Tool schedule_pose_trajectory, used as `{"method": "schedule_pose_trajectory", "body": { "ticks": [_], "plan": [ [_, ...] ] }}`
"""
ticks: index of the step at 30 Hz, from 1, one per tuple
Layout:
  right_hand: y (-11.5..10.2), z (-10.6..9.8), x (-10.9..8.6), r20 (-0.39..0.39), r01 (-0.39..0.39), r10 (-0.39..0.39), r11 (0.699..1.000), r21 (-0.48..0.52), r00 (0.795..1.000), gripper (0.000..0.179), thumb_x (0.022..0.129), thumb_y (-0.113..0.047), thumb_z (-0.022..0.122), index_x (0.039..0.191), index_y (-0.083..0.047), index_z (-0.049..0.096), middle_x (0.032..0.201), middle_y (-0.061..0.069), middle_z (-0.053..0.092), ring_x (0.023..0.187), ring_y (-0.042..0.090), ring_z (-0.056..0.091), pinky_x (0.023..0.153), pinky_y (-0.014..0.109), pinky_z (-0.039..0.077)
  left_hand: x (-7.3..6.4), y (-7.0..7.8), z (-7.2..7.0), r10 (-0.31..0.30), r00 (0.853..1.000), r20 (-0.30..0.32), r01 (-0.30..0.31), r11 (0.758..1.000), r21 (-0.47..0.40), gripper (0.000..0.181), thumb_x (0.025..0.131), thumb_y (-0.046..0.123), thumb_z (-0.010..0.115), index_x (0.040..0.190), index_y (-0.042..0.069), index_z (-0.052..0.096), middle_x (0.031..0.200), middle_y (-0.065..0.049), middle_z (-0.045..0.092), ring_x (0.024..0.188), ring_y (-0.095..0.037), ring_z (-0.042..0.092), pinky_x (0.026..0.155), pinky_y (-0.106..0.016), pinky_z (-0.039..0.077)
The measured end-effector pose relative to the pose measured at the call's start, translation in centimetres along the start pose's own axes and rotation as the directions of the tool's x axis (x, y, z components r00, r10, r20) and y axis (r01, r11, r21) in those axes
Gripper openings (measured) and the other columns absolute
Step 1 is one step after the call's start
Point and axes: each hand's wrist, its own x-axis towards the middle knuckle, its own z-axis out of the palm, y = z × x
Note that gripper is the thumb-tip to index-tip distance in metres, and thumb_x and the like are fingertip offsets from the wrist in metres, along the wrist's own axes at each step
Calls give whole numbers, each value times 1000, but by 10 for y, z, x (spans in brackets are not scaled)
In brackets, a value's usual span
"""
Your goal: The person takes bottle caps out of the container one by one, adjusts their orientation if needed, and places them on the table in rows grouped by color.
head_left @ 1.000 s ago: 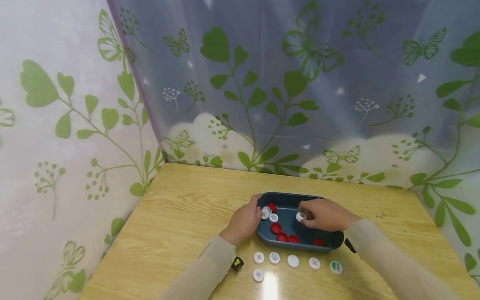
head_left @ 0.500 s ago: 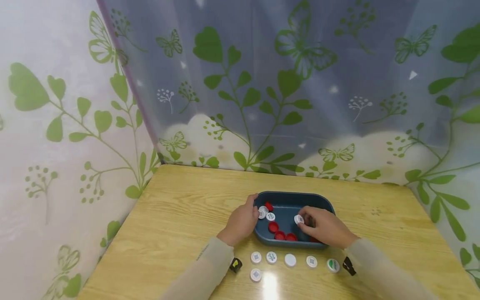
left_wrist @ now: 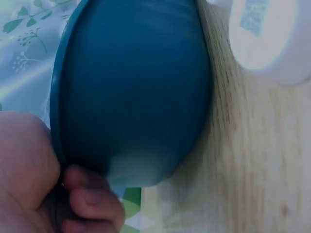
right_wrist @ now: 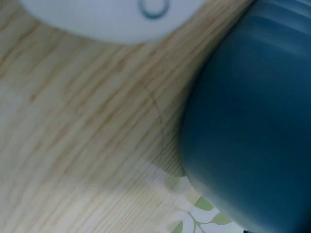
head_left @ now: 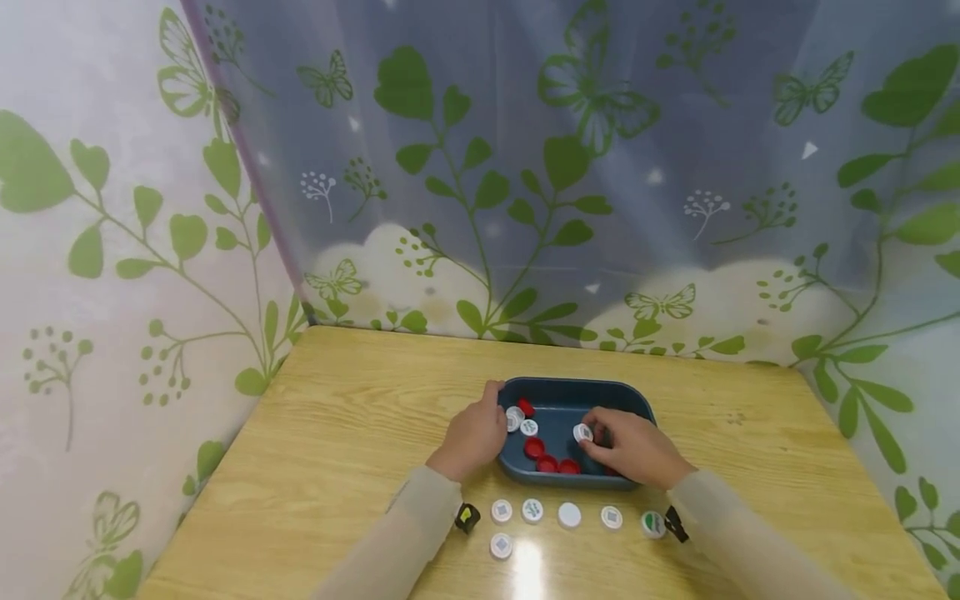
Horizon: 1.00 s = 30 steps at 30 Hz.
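Note:
My left hand [head_left: 471,433] grips the left end of a dark blue oval tray [head_left: 562,479], with the thumb up at the rim. In the left wrist view its curled fingers [left_wrist: 95,201] show beside the tray's wall [left_wrist: 131,87]. Over the tray's right half, my right hand [head_left: 637,442] pinches a white bottle cap [head_left: 582,432] with a printed top between thumb and fingers. Several red bottle caps [head_left: 534,448] and a few white ones [head_left: 529,427] lie in the tray. The right wrist view shows the tray's outer wall [right_wrist: 252,121], not the fingers.
In front of the tray, several white bottle caps [head_left: 569,515] form a row on the wooden table [head_left: 360,400]. One more white cap [head_left: 501,546] lies nearer, below the row's left end. Printed curtains [head_left: 480,167] hang behind the table and at its sides.
The head view has shifted, so everything sits further left. My right hand has dropped toward the tray's front right corner, still pinching the white cap. My left hand keeps its hold.

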Motion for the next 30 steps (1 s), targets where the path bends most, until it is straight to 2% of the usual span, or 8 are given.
{"method": "schedule_pose_trajectory", "body": {
  "ticks": [6,11,14,18,22,25,28,30],
  "plan": [
    [-3,1,10,-21,12,-12,1000,26,1000,16,97,-37,72,110,-29,66,82,-16,59,60,7,49,58,28,44,1,-3,0,-9,998,-66,13,999,49,43,109,20,47,150,9,41,62,-1,54,52,-17,52,51,-31,41],
    [-2,0,17,-49,18,-17,1000,24,999,17,97,-35,73,110,-27,66,82,-15,59,60,8,49,59,29,44,3,-6,1,25,991,-134,-15,997,78,40,107,16,48,146,6,46,59,-1,51,50,-17,49,49,-32,38],
    [1,1,19,-112,27,-27,1000,-2,993,19,97,-34,72,113,-25,67,87,-14,60,62,8,50,60,29,45,4,-7,2,32,988,-149,-18,995,94,40,107,17,48,145,5,47,59,-1,51,49,-17,48,48,-32,38],
    [0,5,11,-263,92,-108,993,-72,959,23,96,-28,74,116,-19,67,95,-8,62,68,7,51,62,27,46,2,-7,4,13,987,-158,6,993,118,41,106,18,50,146,5,47,59,-1,51,49,-17,48,47,-32,38],
    [-25,12,-17,-346,207,-224,975,-87,911,25,90,-18,79,112,-16,68,91,-6,62,69,5,51,59,22,45,0,-7,7,12,989,-146,7,991,130,42,106,18,52,145,4,48,58,-1,49,47,-17,47,46,-31,37],
    [-54,22,-43,-271,300,-310,951,-78,911,24,89,-19,80,109,-20,68,88,-12,59,70,1,51,60,19,45,1,-6,8,22,988,-154,-2,992,129,41,106,18,52,145,4,48,57,-2,48,46,-17,46,44,-30,35],
    [-79,31,-62,-108,343,-349,936,-76,931,17,93,-29,77,107,-23,68,91,-18,58,76,-3,53,65,20,48,2,-6,6,21,985,-171,0,992,124,41,106,19,51,145,5,49,58,-1,48,46,-16,45,44,-30,35],
    [-91,36,-67,1,332,-333,940,-77,943,17,96,-36,74,106,-24,70,91,-19,58,76,-5,51,65,21,49,3,-6,4,21,985,-171,0,993,121,41,106,18,51,145,5,49,58,-1,49,46,-16,46,44,-30,35]
  ]
}}
